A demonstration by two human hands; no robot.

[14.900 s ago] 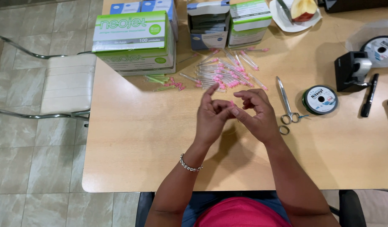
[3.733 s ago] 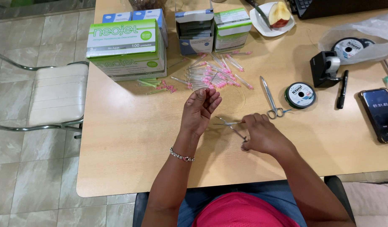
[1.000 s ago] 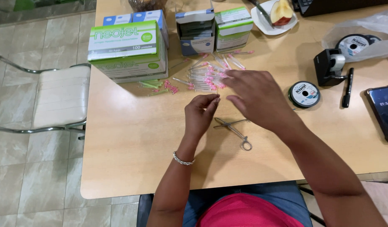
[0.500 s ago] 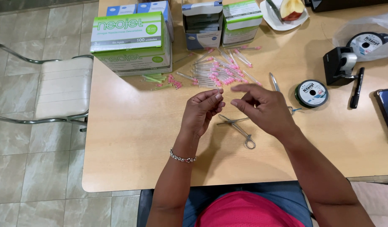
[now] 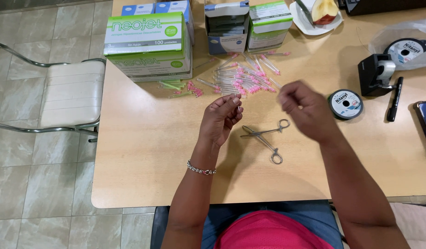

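Head view shows the left hand [image 5: 221, 117] raised over the tabletop [image 5: 144, 157], its fingertips [image 5: 236, 100] pinched together on something too thin to make out. The right hand [image 5: 305, 110] hovers beside it, well apart, with thumb and forefinger also pinched narrow; whether it grips anything I cannot tell. Between the hands and a little toward the person, metal scissor-handled forceps [image 5: 264, 136] lie flat on the tabletop, touched by neither hand. Just beyond the left fingertips spreads a loose pile of clear-capped needles with pink hubs [image 5: 243, 78], and a few green-tipped ones [image 5: 174, 86] lie farther out past the left hand. Past the pile stand green-and-white boxes [image 5: 148, 46] and smaller cartons [image 5: 247, 25]. Just right of the right hand sits a black spool of line [image 5: 345, 104], then a black tape dispenser [image 5: 375, 74] and a black marker [image 5: 395, 99]. A beaded bracelet [image 5: 201, 169] circles the left wrist.
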